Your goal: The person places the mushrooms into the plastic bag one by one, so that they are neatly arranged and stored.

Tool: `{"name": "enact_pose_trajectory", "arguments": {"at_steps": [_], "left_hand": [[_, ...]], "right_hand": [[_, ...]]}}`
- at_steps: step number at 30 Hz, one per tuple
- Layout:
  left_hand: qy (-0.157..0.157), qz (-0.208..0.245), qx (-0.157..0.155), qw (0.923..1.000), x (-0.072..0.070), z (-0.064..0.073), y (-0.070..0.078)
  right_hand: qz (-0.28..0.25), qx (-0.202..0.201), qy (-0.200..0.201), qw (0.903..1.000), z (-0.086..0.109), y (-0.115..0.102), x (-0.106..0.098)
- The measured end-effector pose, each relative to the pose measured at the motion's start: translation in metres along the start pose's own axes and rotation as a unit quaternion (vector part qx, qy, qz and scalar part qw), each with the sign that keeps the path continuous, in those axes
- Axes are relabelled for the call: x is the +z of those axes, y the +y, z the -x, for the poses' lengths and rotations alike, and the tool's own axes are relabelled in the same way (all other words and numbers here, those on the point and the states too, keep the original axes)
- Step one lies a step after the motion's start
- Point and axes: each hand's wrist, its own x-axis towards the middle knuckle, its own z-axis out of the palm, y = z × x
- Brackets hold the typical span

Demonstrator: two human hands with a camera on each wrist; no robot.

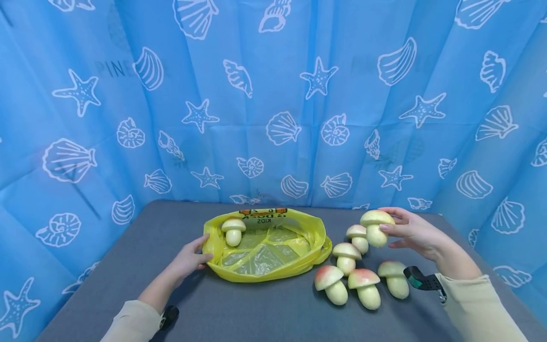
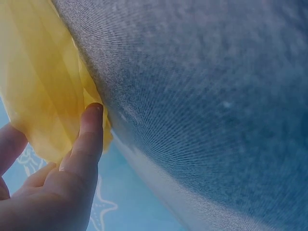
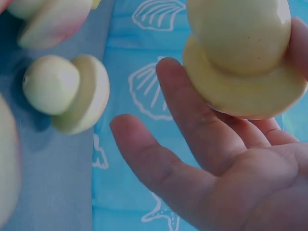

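Observation:
A yellow plastic bag lies on the table with its mouth spread wide. Inside, toward its left end, is one pale toy mushroom. My left hand holds the bag's left rim; in the left wrist view its fingers lie against the yellow film. Raised above the table on the right, a cream-capped mushroom is pinched by the thumb and fingers of my right hand. The right wrist view shows the held mushroom close up, cap against the fingers. Several mushrooms lie below and left of that hand.
Some of the loose mushrooms, such as one near the front, have reddish caps; others are pale. They lie just right of the bag on the grey table. A blue curtain with white shell and starfish prints hangs behind the table.

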Motion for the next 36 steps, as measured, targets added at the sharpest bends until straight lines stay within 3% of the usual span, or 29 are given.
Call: {"name": "enact_pose_trajectory", "arguments": {"at_steps": [21, 36], "left_hand": [[0.01, -0.005, -0.005, 0.9999, 0.001, 0.001, -0.001], [0.0, -0.009, -0.002, 1.0, -0.001, -0.001, 0.001]], "right_hand": [[-0.034, -0.011, -0.023, 0.9991, -0.01, -0.018, 0.024], [-0.045, -0.017, -0.026, 0.9985, -0.017, -0.024, 0.038]]}}
